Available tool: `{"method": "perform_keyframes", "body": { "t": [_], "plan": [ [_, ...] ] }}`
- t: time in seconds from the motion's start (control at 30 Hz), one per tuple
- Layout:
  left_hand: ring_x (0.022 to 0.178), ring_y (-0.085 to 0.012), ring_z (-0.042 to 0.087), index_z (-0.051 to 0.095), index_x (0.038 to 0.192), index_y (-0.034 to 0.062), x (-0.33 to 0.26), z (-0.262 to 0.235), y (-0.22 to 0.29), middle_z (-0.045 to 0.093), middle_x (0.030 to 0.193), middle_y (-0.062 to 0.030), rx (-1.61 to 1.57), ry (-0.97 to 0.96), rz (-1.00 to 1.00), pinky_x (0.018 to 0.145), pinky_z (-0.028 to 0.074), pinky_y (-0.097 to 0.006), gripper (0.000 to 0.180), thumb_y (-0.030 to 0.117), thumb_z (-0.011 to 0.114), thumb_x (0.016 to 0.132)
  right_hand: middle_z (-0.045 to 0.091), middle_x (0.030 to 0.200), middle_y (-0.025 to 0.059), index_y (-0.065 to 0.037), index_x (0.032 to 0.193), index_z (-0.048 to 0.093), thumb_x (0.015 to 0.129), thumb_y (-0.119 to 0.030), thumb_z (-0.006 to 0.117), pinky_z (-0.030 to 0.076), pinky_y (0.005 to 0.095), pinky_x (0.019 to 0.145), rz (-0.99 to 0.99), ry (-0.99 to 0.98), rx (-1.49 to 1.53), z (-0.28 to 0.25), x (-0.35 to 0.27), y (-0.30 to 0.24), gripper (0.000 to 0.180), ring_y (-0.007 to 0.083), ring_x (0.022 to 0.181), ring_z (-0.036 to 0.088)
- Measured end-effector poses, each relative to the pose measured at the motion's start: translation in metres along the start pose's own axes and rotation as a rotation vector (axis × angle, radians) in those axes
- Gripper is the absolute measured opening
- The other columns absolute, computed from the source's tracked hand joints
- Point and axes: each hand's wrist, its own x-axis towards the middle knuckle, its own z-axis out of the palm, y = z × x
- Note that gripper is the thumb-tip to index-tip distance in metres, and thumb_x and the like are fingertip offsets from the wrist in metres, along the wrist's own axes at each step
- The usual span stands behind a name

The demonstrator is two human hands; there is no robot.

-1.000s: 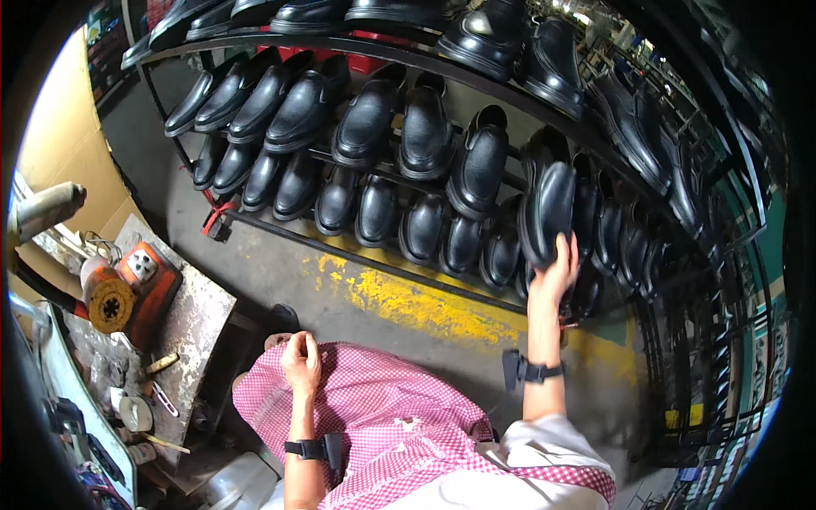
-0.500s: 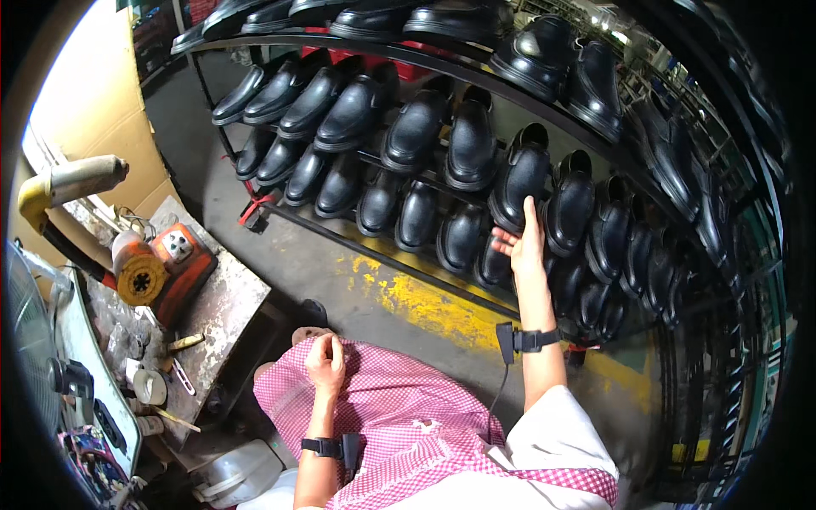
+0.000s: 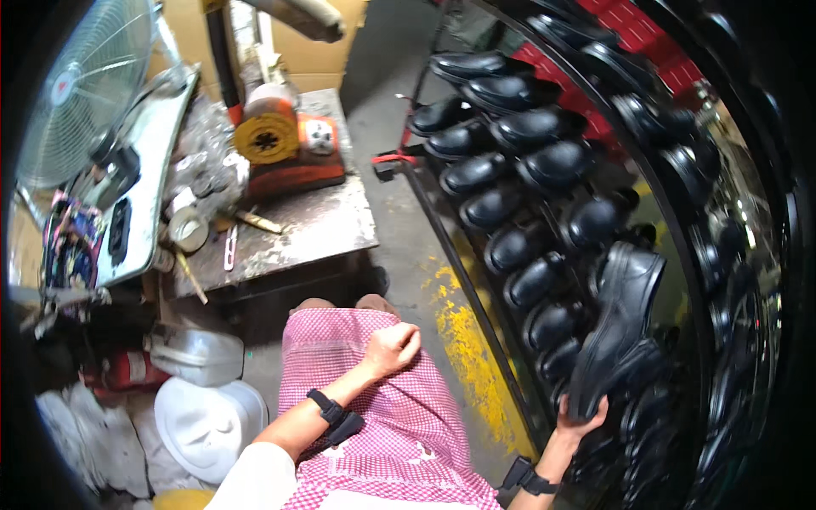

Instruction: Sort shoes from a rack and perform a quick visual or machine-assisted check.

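My right hand (image 3: 583, 418), at the lower right, is closed round the toe end of a black leather shoe (image 3: 619, 314). That shoe is held tilted, heel end up, in front of the rack, with its side facing me. Part of my fingers is hidden behind the toe. My left hand (image 3: 392, 348) is curled into a fist over the pink checked apron (image 3: 374, 408) on my lap, and nothing shows sticking out of it. Several more black shoes (image 3: 557, 163) sit in rows on the dark metal rack (image 3: 455, 246) to the right.
On the left, a worn workbench (image 3: 327, 225) carries an orange machine with a yellow disc (image 3: 265, 136), a roll of tape (image 3: 188, 229) and small tools. A fan (image 3: 81, 89) stands behind. A white lidded bucket (image 3: 200, 429) is at the lower left. Red crates (image 3: 654, 38) are beyond the rack.
My view has swung toward the bench, so the rack lies further right. My right hand, open at a racked shoe before, now grips a shoe held tilted. The left hand stays a fist.
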Motion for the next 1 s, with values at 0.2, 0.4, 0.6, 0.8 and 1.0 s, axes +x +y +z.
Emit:
{"method": "perform_keyframes", "body": {
  "t": [0.2,0.4,0.6,0.8,1.0],
  "plan": [
    [0.056,-0.0256,0.059,0.06,0.079,0.0014,-0.001,0.001,-0.007,0.058,0.068,-0.0125,0.027,0.038,0.017,0.05,0.047,-0.032,0.008,0.009,0.06,0.077,0.054,0.117,0.0154,0.002,0.121,0.049,0.066,-0.031,0.055,0.039,0.0402,0.095,0.064,-0.172,-0.365,0.127,0.02,0.063,0.064,0.029,0.108,0.052],
    [0.055,-0.0253,0.058,0.058,0.078,0.0009,-0.001,-0.015,-0.004,0.057,0.066,-0.0121,0.043,0.055,-0.002,0.05,0.047,-0.033,0.007,0.007,0.059,0.076,0.062,0.104,0.0156,0.005,0.114,0.052,0.083,-0.029,0.051,0.051,0.0339,0.076,0.405,-0.548,-0.207,0.225,0.095,0.176,0.046,0.0236,0.089,0.062],
    [0.052,-0.0228,0.058,0.061,0.077,-0.0005,-0.004,-0.021,-0.012,0.059,0.065,-0.0121,0.035,0.111,0.042,0.046,0.046,-0.03,0.008,0.006,0.063,0.073,0.067,0.078,0.0138,-0.001,0.097,0.06,0.084,-0.035,0.053,0.049,0.0295,0.041,0.568,-0.459,-0.083,0.319,0.113,0.251,0.037,0.0251,0.056,0.064],
    [0.048,-0.0198,0.055,0.06,0.075,0.0004,-0.004,-0.029,-0.016,0.056,0.06,-0.0087,-0.006,0.112,0.044,0.044,0.043,-0.028,0.007,0.005,0.064,0.072,0.067,0.079,0.0116,-0.003,0.096,0.061,0.083,-0.036,0.055,0.05,0.0283,0.042,0.58,-0.543,-0.108,0.382,0.135,0.3,0.036,0.0228,0.057,0.065],
    [0.048,-0.0188,0.055,0.062,0.076,0.0009,-0.003,-0.035,-0.018,0.057,0.06,-0.0077,-0.032,0.131,0.022,0.046,0.044,-0.028,0.008,0.006,0.065,0.071,0.067,0.079,0.0116,-0.003,0.096,0.061,0.082,-0.038,0.056,0.05,0.0278,0.043,0.559,-0.666,-0.111,0.444,0.144,0.326,0.038,0.0222,0.059,0.065]
  ]
}}
